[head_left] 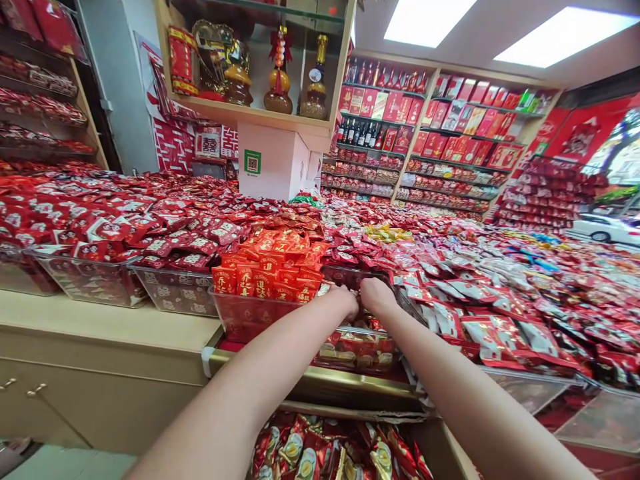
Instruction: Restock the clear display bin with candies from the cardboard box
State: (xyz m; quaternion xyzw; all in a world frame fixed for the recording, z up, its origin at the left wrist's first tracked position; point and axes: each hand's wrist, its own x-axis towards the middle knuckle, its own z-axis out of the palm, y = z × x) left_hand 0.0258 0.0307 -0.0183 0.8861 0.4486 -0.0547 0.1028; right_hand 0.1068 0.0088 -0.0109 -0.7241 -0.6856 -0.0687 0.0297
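Observation:
Both of my hands reach into a clear plastic bin (357,331) that holds small red and gold wrapped packets (353,350). My left hand (346,301) is bent inward over the bin's left side, its fingers curled downward and mostly hidden. Close beside it, my right hand (376,295) is closed like a fist with the knuckles up. What either hand grips is hidden from view. Left of my hands stands a bin full of orange-red packets (270,273) with gold lettering. Below my forearms, an open cardboard box (443,443) contains red and gold wrapped packets (310,450).
Heaped bins of red packets (165,240) line the counter (100,320) on the left. White and red packets (493,333) are piled to the right. A glass-shelved cabinet (250,117) with bottles overhangs the counter. Stocked shelves (400,127) stand at the back.

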